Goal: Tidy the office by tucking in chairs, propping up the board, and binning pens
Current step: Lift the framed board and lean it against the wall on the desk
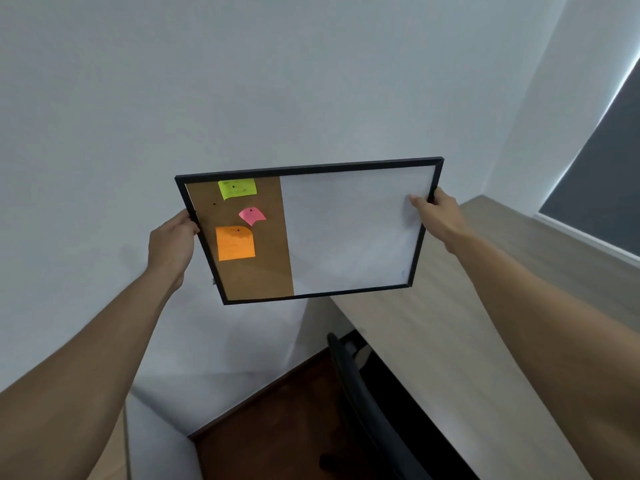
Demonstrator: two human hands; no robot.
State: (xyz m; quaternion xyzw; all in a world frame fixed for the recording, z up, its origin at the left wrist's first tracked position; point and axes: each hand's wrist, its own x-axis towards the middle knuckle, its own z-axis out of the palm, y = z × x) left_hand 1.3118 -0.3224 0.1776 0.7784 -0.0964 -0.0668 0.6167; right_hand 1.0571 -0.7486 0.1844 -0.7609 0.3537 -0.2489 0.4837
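I hold a black-framed board [346, 233] up in the air in front of a white wall. Its left third is cork with a green, a pink and an orange sticky note pinned on; the rest is whiteboard. My left hand [171, 245] grips the left frame edge, and my right hand [438, 216] grips the right edge with the thumb on the white face. The board tilts slightly, its right side higher. A black office chair [360, 403] stands below, its back against the desk edge.
A light wooden desk [450, 341] runs along the right side, from under the board toward me. A window with a dark blind [602, 188] is at the far right. Dark wood floor [270, 427] shows below, and a white wall corner juts out at lower left.
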